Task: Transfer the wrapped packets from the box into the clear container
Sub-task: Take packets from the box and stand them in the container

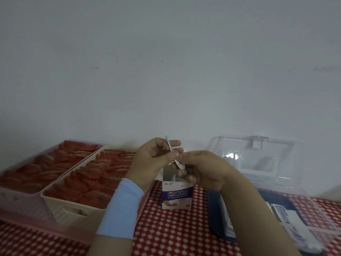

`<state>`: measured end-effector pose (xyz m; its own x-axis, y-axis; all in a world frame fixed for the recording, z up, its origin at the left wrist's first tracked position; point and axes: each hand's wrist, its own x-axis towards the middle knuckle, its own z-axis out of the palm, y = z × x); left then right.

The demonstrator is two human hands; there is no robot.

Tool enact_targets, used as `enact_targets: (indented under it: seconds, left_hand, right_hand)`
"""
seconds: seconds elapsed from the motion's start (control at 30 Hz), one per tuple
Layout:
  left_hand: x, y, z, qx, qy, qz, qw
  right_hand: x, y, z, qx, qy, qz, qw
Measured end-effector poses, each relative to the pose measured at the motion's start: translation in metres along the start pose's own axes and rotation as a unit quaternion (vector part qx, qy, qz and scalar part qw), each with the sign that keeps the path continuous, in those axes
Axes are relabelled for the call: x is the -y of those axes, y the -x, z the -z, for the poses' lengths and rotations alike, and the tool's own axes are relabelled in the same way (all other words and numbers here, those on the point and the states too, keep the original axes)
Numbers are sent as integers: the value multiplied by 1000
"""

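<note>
Pinches white wrapped packets (180, 165) with left grip (153, 159) clamped on their top and right grip (203, 169) clamped on their lower end, just above the open box (176, 194) on the desk (166, 228), clear container (287, 157) at 3 o'clock.

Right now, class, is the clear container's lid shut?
No, the lid stands raised behind the container, leaving its top open.

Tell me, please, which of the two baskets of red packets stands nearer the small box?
The cream basket; the pink basket lies farther left, away from the box.
</note>
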<state>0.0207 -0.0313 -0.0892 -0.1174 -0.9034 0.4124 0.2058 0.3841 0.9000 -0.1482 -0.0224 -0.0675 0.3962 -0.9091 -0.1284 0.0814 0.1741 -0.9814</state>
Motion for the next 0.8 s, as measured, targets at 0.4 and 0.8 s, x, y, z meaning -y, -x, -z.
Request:
enact_targets:
  seconds: [0.4,0.8]
  left_hand:
    - [-7,2,-1,-11,-80,-15,997]
    - [-5,-3,12,-107,-43,34,993]
  right_hand:
    - [-7,-6,-7,-49,-41,25,998]
    - [13,-13,-2,-134,629,62,763]
